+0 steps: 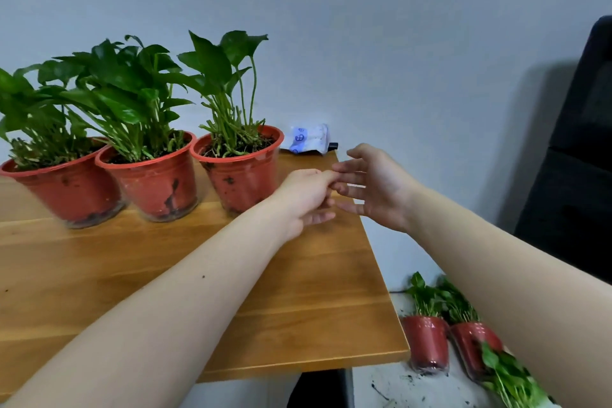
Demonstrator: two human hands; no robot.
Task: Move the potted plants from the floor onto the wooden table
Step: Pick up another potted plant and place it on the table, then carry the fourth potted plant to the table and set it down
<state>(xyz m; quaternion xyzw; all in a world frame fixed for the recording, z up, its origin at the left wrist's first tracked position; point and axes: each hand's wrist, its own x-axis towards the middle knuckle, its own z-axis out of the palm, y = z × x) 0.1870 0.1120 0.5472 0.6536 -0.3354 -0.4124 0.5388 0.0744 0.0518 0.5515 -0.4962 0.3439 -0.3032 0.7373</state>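
Observation:
Three red potted plants stand in a row along the back of the wooden table (298,301): a left pot (66,189), a middle pot (155,185) and a right pot (243,175). My left hand (306,197) hovers just right of the right pot, fingers loosely curled, holding nothing. My right hand (374,185) is spread open beside it over the table's right edge, and their fingertips touch. On the floor at the lower right stand two more red pots, one nearer the table (427,341) and one (473,344) partly hidden by my right forearm.
A white and blue packet (309,139) lies at the table's far right corner against the wall. A black chair (576,156) stands at the right. Another leafy plant (510,378) lies at the bottom right. Soil is scattered on the white floor (397,387).

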